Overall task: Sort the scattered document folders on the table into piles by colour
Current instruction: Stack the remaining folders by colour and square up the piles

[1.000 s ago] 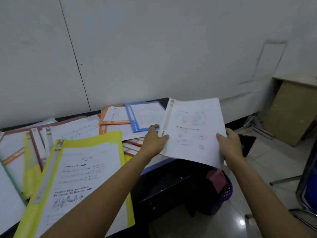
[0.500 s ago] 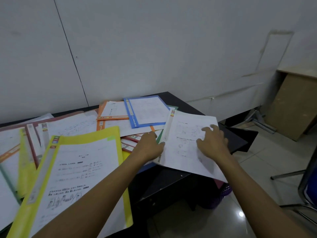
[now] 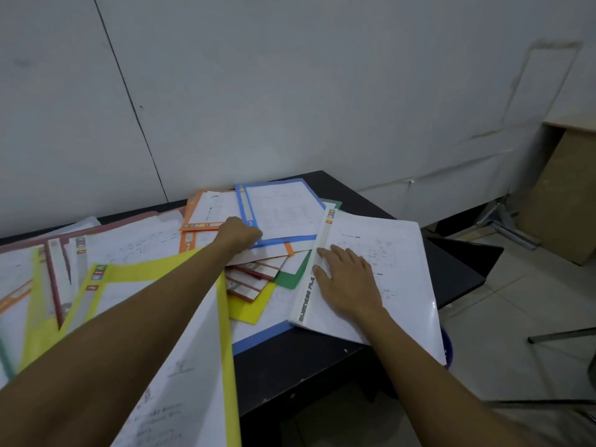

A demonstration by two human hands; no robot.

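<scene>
Head: right grip (image 3: 348, 282) spread on white folder (image 3: 395, 250); left grip (image 3: 240, 235) maybe pinching blue folder (image 3: 283, 208).

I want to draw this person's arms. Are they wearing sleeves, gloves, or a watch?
No. The left hand and right hand are bare, no gloves or watch. The left arm and right arm are bare too; no sleeve shows.

We see our left forearm (image 3: 129, 324) and right forearm (image 3: 435, 382) bare all the way to the wrists. Our left hand (image 3: 240, 235), at the near left corner of the blue folder (image 3: 280, 208), and our right hand (image 3: 346, 279), right of that folder, are bare too.
</scene>
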